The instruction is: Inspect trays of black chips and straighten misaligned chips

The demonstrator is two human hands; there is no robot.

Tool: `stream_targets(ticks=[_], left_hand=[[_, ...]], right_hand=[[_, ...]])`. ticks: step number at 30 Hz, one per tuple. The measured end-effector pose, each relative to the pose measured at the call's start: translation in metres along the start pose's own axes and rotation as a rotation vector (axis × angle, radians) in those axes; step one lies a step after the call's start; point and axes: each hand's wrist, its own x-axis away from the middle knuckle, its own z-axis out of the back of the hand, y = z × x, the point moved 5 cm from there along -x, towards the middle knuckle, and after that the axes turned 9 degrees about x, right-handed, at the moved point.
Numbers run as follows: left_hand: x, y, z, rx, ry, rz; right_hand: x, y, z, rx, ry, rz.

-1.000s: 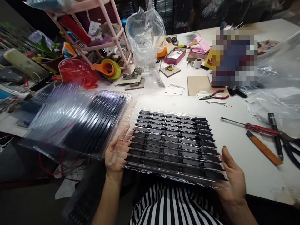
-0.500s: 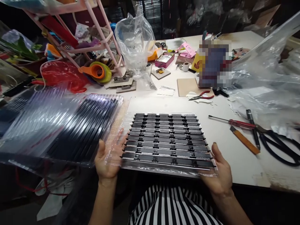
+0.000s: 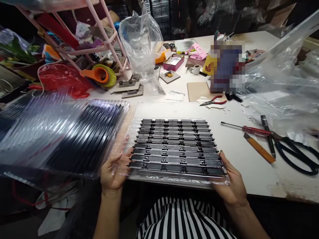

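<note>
Between my hands is a clear plastic tray (image 3: pixel 171 177) filled with rows of black toothed strips (image 3: pixel 174 142), which look like connectors. My left hand (image 3: pixel 113 172) holds the tray's left edge, its fingers reaching under the see-through plastic. At the right front corner my right hand (image 3: pixel 231 181) grips the tray, thumb along the side and the other fingers hidden beneath. The tray lies roughly level over the front edge of the white table. Left of it, close to my left hand, sits a stack of similar clear trays (image 3: pixel 74 139) with dark strips inside.
To the right lie a screwdriver (image 3: pixel 256 130), an orange cutter knife (image 3: pixel 260 148) and large scissors (image 3: pixel 296 152). Red-handled pliers (image 3: pixel 214 100) rest behind the tray. A pink rack (image 3: pixel 109 39) and an orange scoop (image 3: pixel 101 75) stand back left; plastic sheeting (image 3: pixel 279 86) covers the right.
Both hands still hold the tray, which has barely shifted. My left thumb has folded inward toward the tray, and my right thumb has moved closer to its edge. The view has moved slightly.
</note>
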Motion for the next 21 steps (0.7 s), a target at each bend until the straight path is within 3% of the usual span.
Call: stream_targets(ticks=[4, 8, 11, 15, 21], left_hand=[[0.001, 0.000, 0.003, 0.094, -0.077, -0.019], [0.007, -0.004, 0.003, 0.199, -0.141, -0.141], [0.011, -0.011, 0.001, 0.220, -0.098, -0.150], [0.012, -0.018, 0.000, 0.156, -0.006, -0.054], [0.008, -0.015, 0.003, 0.137, 0.008, -0.072]], right_hand=[[0.005, -0.004, -0.001, -0.009, -0.045, -0.023], [0.010, -0.006, 0.000, -0.026, -0.086, -0.027], [0.009, -0.004, 0.001, -0.051, -0.084, 0.010], [0.004, -0.002, -0.001, -0.059, -0.095, 0.043], [0.001, -0.003, -0.005, 0.030, -0.168, 0.097]])
